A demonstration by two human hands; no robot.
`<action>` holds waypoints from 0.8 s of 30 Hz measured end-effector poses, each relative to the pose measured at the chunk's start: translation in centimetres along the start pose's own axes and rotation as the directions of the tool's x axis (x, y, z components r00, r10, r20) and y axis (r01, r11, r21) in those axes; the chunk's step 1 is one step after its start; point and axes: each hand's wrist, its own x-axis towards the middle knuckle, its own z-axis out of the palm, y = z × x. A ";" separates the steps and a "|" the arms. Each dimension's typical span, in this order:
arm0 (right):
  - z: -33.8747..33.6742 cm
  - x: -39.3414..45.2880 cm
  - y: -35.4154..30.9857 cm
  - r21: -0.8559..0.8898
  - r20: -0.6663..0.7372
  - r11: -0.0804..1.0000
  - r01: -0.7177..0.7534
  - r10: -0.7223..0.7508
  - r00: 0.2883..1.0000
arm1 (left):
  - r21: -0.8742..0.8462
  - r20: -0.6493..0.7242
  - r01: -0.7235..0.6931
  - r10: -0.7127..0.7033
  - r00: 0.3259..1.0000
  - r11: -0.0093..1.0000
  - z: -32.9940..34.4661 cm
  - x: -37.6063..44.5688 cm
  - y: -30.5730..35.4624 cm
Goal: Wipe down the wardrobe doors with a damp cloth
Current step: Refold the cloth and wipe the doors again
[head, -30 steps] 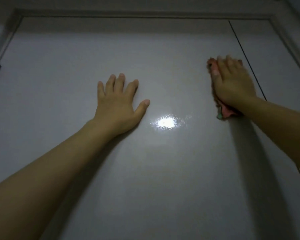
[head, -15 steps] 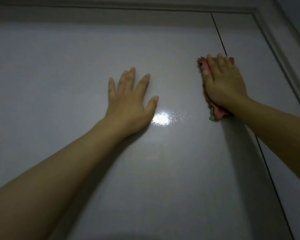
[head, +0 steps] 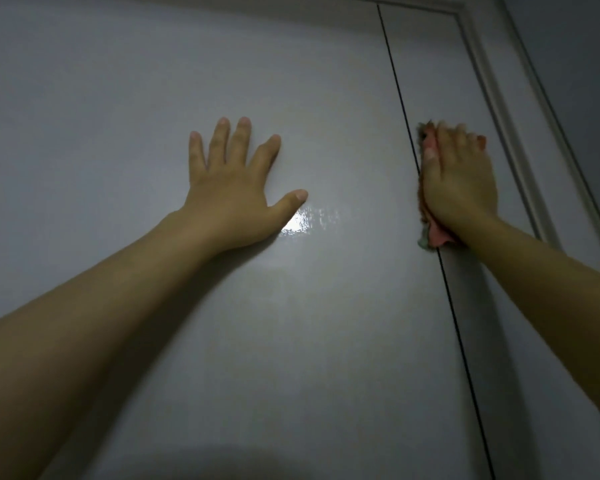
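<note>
Beside the door seam (head: 417,188), right hand (head: 459,181) presses cloth (head: 437,233).

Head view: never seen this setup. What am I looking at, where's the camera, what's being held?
There is no robot here: a person is working with two bare hands, and one wide-angle camera worn on the head looks forward at them. The grey glossy surface filling the picture is a wardrobe door. A thin dark seam splits it from a narrower door on the right, with frame moulding beyond. The left hand lies flat and open on the wide door, holding nothing. The right hand presses a pink cloth against the narrow door, right beside the seam. The bright patch by the left thumb is a light reflection.
</note>
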 end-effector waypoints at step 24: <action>-2.0 -12.0 3.8 -0.004 0.140 0.934 0.358 -0.354 0.925 | -0.044 0.051 -0.059 0.062 0.997 0.997 1.1 -1.9 4.4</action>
